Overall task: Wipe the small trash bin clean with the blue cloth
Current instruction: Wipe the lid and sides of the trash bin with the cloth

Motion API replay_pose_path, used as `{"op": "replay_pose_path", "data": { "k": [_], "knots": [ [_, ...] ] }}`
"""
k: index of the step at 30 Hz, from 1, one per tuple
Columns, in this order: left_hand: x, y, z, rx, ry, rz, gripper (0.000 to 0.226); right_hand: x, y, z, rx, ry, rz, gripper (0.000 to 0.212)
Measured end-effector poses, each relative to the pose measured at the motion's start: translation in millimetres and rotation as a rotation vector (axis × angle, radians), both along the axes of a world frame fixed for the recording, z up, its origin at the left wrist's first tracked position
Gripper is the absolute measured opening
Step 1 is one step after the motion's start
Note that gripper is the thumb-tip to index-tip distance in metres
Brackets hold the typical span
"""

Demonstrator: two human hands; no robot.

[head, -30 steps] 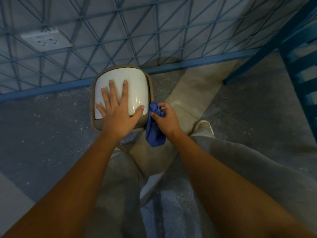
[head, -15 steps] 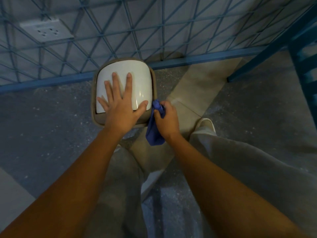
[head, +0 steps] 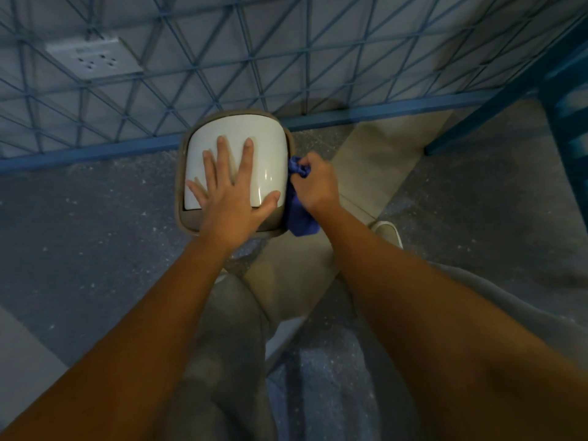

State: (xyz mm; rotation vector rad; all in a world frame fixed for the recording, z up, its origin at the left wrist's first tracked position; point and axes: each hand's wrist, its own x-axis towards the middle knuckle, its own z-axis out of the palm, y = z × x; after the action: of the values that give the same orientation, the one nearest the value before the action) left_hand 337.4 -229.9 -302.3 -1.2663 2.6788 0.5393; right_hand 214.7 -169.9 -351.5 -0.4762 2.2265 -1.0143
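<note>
1. The small trash bin (head: 234,173) stands upright on the grey speckled floor, close against the foot of the blue wire-mesh wall. Seen from above, it shows a glossy white, rounded-square lid set in a tan rim; the lid looks shut.
2. The blue cloth (head: 298,207) is a dark blue, crumpled rag pressed to the bin's right side. Its upper part is bunched near the rim, and the rest hangs down the side, probably touching the bin wall, which is hidden here.

Blue wire mesh (head: 286,49) w/ wall socket (head: 92,57), speckled grey floor (head: 95,224)
</note>
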Motion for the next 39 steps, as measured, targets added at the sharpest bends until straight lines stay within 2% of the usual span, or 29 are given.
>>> {"op": "replay_pose_path", "data": {
  "k": [5,11,18,23,31,39],
  "knots": [
    [-1,1,0,-0.016,-0.008,0.003,0.087,-14,-16,2,0.027,0.054,0.018,0.015],
    [0,2,-1,-0.039,-0.019,0.005,0.086,25,21,4,-0.007,-0.054,-0.007,0.019],
    [1,1,-3,-0.021,0.016,0.006,0.086,84,50,6,-0.037,-0.132,-0.208,0.024],
    [0,0,-3,-0.027,0.003,-0.002,0.087,91,46,6,-0.050,-0.129,-0.262,0.023],
    [1,0,-3,-0.029,-0.001,0.004,0.088,44,27,9,-0.030,0.009,-0.112,0.019],
    [1,1,-3,-0.010,0.011,0.004,0.087,-3,-15,9,0.037,0.109,0.003,0.025]
  ]
}}
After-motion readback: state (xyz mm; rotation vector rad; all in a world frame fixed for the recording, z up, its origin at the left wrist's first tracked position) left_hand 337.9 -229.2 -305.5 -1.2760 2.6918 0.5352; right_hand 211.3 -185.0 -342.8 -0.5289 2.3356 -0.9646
